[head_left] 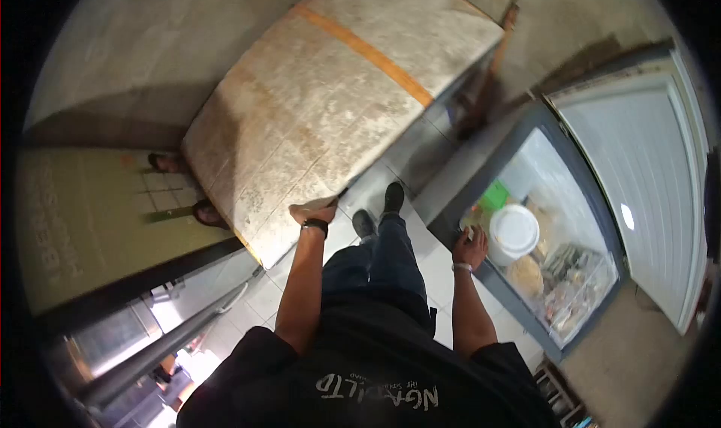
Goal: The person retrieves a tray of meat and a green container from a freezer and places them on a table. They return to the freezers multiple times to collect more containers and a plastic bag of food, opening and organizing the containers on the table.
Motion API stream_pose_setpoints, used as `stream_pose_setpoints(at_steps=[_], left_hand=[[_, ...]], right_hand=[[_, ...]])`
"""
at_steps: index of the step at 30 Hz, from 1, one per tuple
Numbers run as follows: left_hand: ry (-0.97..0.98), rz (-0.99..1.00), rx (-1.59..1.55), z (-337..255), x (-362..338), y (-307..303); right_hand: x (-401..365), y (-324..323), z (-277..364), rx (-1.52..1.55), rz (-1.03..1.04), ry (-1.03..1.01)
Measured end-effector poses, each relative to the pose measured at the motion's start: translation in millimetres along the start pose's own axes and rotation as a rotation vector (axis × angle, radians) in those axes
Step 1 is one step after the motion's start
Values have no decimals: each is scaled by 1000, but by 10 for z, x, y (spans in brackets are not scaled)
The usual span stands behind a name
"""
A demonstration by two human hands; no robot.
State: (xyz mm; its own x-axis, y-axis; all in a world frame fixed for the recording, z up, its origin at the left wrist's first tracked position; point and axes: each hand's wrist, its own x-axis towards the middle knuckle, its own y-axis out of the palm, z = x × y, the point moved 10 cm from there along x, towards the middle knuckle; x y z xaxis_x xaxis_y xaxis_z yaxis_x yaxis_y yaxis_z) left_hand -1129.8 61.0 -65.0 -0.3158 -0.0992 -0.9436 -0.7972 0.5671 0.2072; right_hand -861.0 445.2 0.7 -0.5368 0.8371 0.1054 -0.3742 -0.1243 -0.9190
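My left hand [312, 213] lies on the near edge of a worn, stained table [330, 75], with its thumb and fingers spread. On the right stands a grey chest freezer [518, 308] with its white lid [638, 158] raised. My right hand [471, 248] rests at the freezer's near rim with its fingers bent over it. Inside, close to that hand, is a white round-lidded tub [514, 231]. A green item [493, 196] sits beside the tub, and a beige bundle [525, 276] lies below it. Several clear plastic bags [567, 278] fill the lower part of the freezer.
An orange strip [368, 49] crosses the tabletop. To the left hangs a greenish printed banner [98, 218]. A grey metal bar [158, 353] runs along the lower left. My shoes [393, 197] stand on white floor tiles [360, 188] between the table and the freezer.
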Motion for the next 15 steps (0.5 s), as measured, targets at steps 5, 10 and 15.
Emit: stream_pose_setpoints(at_steps=[5,10,15], left_hand=[[102,362,19,-798,-1605,644],[272,1024,-21,-2061,-3873,1640],[1655,505,577,-3217,-4892,2184]], right_hand=[[4,150,-128,-77,6,31],[2,109,-29,-72,13,17],[14,165,-63,-109,48,33]])
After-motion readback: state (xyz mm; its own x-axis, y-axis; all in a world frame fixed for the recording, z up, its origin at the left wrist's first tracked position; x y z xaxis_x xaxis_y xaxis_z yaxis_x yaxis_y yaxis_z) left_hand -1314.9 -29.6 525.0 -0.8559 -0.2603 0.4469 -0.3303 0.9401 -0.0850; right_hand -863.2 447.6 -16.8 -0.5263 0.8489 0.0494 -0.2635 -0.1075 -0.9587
